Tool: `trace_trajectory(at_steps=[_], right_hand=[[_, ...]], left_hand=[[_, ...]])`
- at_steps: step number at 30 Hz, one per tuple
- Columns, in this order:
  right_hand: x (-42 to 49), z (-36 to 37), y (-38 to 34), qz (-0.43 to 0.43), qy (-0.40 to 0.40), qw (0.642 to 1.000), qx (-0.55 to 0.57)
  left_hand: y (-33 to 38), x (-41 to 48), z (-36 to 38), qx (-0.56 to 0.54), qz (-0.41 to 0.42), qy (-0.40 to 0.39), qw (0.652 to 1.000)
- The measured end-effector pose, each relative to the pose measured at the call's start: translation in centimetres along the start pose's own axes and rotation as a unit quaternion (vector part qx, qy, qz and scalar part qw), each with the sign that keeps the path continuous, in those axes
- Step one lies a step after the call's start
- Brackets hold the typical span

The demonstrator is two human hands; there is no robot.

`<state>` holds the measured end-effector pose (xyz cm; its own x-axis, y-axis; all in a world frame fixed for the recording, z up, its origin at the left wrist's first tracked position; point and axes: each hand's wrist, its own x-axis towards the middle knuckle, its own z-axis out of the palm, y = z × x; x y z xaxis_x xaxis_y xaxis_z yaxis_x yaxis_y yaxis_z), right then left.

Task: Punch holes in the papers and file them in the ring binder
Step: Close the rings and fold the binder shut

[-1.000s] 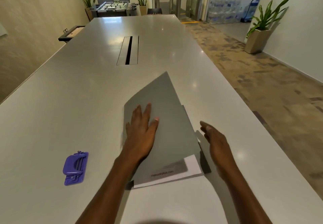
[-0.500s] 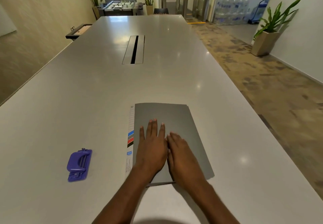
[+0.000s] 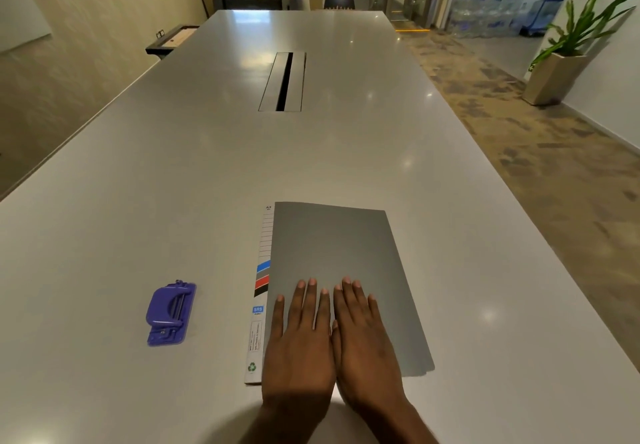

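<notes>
Left hand [image 3: 300, 339] and right hand [image 3: 363, 341] press flat, fingers outstretched, gripping nothing, on the closed grey card ring binder [image 3: 341, 263] near the bench's [image 3: 173, 173] front edge; a purple plastic hole punch [image 3: 170, 313] lies to its left.

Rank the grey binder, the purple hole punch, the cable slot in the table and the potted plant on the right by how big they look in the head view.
1. Grey binder, clearly largest.
2. Potted plant.
3. Cable slot.
4. Purple hole punch, smallest.
The plant and slot are far from the camera, so their true sizes are unsure.
</notes>
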<state>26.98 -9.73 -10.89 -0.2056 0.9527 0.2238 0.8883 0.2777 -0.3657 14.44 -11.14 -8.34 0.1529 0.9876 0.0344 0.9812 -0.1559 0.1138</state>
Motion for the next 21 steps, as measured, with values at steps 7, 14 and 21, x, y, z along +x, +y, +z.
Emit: trace_trajectory(at_steps=[7,14,21], right_hand=[[2.4,1.2,-1.1,-0.028,0.03,0.998,-0.046],[6.7,1.2,-3.6,0.003,0.006,0.998,-0.061],[10.8,1.5,-4.5,0.011,-0.026,0.997,-0.071]], left_hand=[[-0.8,1.1,-2.0,-0.004,-0.043,-0.021,0.999],[-4.5,4.1,-3.2,0.035,-0.007,0.004,0.999],[-6.5,7.9,-4.0,0.065,0.001,-0.006,0.998]])
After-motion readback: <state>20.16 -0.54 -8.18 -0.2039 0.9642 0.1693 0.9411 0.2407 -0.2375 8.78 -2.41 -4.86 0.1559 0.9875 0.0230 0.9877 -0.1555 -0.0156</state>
